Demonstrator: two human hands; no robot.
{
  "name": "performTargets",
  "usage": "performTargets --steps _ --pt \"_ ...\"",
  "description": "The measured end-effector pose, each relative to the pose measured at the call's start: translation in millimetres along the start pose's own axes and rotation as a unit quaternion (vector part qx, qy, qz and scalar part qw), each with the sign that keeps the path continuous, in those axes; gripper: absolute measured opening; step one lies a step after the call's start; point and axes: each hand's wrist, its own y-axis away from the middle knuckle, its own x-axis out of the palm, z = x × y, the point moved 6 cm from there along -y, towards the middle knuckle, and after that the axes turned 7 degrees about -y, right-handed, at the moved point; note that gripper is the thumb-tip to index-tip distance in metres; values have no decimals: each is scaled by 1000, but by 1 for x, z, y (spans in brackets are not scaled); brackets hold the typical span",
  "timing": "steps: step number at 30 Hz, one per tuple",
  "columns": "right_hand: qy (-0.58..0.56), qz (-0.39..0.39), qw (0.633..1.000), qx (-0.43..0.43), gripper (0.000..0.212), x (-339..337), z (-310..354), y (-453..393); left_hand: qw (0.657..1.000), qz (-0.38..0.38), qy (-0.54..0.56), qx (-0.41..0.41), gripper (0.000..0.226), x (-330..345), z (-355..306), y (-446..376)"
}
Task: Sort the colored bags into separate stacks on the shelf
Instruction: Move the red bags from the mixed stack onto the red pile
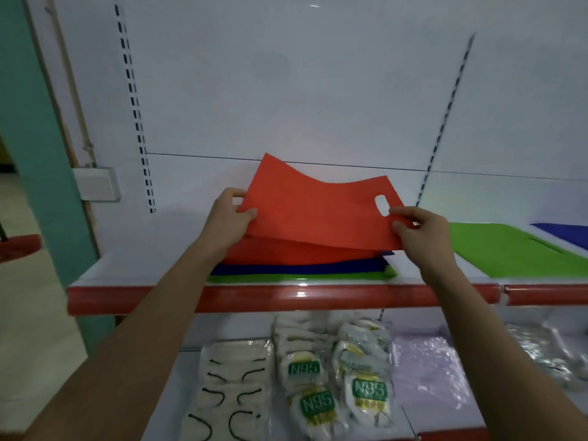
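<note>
Head view: left hand (229,214) and right hand (419,232) each pinch one end of the flat orange fabric bag (318,211), raised over the mixed pile (302,265). Its long axis runs left–right; the green stack (509,253) lies nearer the right hand.

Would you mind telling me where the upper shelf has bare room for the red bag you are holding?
Bare white shelf lies left of the mixed pile, toward the slotted upright. A narrower strip runs between that pile and the green bag. Farther right it is crowded: green bag, then blue bag.
</note>
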Motion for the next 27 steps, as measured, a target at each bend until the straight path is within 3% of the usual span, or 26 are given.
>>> performTargets --steps 4,9,12,27 --pt "-18 -28 999 34 30 -49 -3 9 992 92 71 50 65 42 -25 8" --pt "-96 -72 989 87 35 -115 -14 26 982 153 104 44 50 105 -57 29" --pt "-85 -104 985 108 41 -170 -18 39 973 190 121 47 49 157 -85 44" --pt "-22 -258 956 137 50 -512 -75 97 911 357 193 72 66 452 -232 208"
